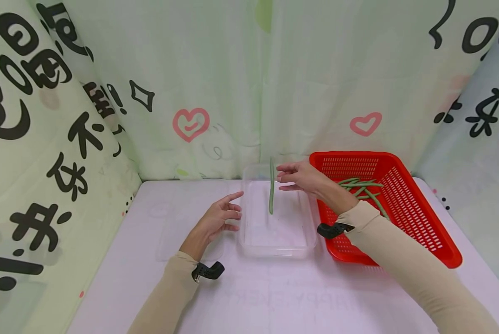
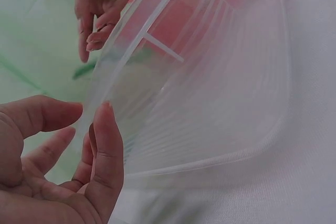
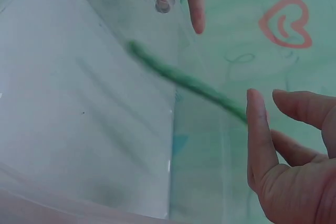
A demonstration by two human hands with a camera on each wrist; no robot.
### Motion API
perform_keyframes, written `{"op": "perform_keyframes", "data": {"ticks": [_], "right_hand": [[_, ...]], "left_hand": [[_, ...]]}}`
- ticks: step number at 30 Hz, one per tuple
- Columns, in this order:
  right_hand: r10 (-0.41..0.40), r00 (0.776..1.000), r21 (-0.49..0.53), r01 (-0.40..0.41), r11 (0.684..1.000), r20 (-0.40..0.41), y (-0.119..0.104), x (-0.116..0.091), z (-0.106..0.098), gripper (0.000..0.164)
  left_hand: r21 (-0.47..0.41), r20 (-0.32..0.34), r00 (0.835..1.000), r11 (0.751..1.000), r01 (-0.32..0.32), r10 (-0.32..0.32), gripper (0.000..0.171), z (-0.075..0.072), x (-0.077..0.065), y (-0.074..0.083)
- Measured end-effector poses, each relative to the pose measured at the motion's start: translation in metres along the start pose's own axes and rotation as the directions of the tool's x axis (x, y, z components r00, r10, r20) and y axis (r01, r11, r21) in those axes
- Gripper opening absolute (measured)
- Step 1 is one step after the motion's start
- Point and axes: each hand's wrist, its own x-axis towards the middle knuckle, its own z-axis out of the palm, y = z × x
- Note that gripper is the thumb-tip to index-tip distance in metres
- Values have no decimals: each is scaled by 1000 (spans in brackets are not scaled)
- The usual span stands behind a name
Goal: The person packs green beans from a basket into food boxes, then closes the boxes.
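Note:
A single green bean (image 1: 271, 190) is over the clear plastic box (image 1: 278, 253), apart from the bottom; it looks blurred in the right wrist view, with faint shadows below it. Just right of the bean is my right hand (image 1: 301, 176), fingers spread and parted from it in the head view. In the right wrist view one end of the bean (image 3: 189, 83) passes behind a finger. My left hand (image 1: 218, 218) is at the box's left side, fingers loosely bent, and its fingertips (image 2: 107, 124) overlap the box rim in the left wrist view. It holds nothing.
Right of the box stands a red plastic basket (image 1: 420, 222) with slotted walls, holding several green beans (image 1: 360, 184). My right forearm crosses over it. A transparent lid-like sheet (image 1: 166, 241) lies left of the box on the white table (image 1: 241, 297). Printed curtains enclose the back and sides.

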Motion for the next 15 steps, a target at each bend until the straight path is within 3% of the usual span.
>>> {"op": "perform_keyframes", "data": {"ticks": [15], "right_hand": [[-86, 995, -158, 93, 983, 50, -2, -21, -33, 50]], "left_hand": [[17, -11, 1000, 1000, -2, 2, 63, 1, -1, 2]]}}
